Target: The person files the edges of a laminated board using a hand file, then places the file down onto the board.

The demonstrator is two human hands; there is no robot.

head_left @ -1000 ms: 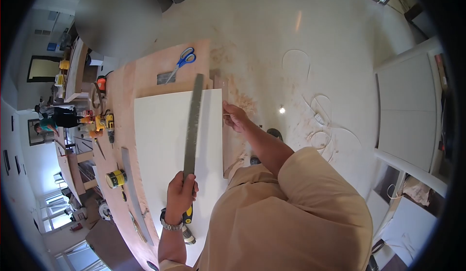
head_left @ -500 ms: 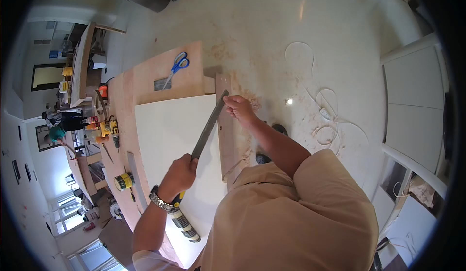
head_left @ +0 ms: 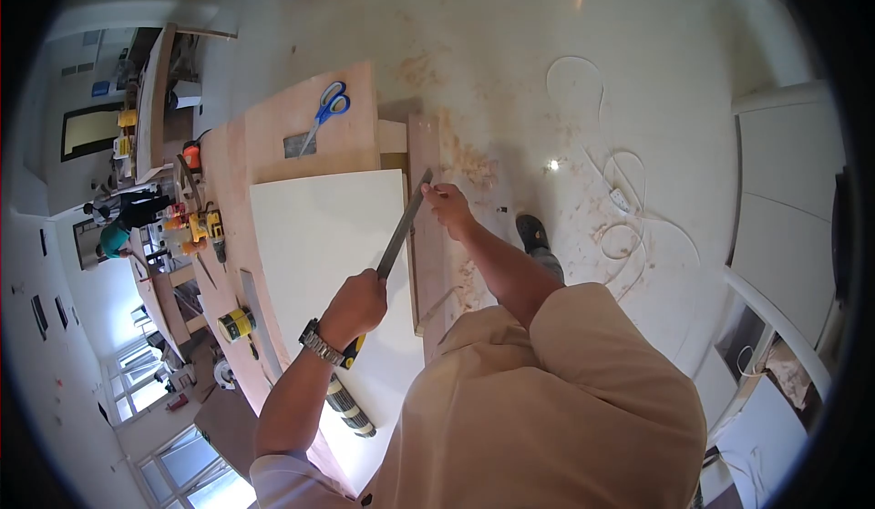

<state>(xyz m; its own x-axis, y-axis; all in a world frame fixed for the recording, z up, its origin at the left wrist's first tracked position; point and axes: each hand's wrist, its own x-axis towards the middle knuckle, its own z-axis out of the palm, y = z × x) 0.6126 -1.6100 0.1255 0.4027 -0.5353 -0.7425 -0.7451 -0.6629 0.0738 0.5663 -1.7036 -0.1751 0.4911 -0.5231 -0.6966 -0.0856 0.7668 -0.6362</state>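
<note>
My left hand (head_left: 357, 307), with a metal watch on the wrist, is wrapped round the yellow-and-black handle of a long flat file (head_left: 401, 238). With fingers and thumb, my right hand (head_left: 448, 210) pinches the file's far end. The file slants over the right edge of a white panel (head_left: 319, 236), which lies flat on the wooden workbench (head_left: 232, 154). Whether the file touches that edge I cannot tell. Near my left wrist a dark-and-pale striped roll (head_left: 349, 409) rests on the panel.
Blue-handled scissors (head_left: 325, 113) lie on the bench beyond the panel. Along its left side are a yellow drill (head_left: 208, 225) and a yellow-black can (head_left: 237, 324). A white extension cord (head_left: 622, 201) and sawdust spread over the floor. Another person (head_left: 117, 236) stands far left.
My left hand has moved slightly up and right along with the file. My right hand still pinches the tip. A shoe shows more fully beside the bench, and the view has shifted a little.
</note>
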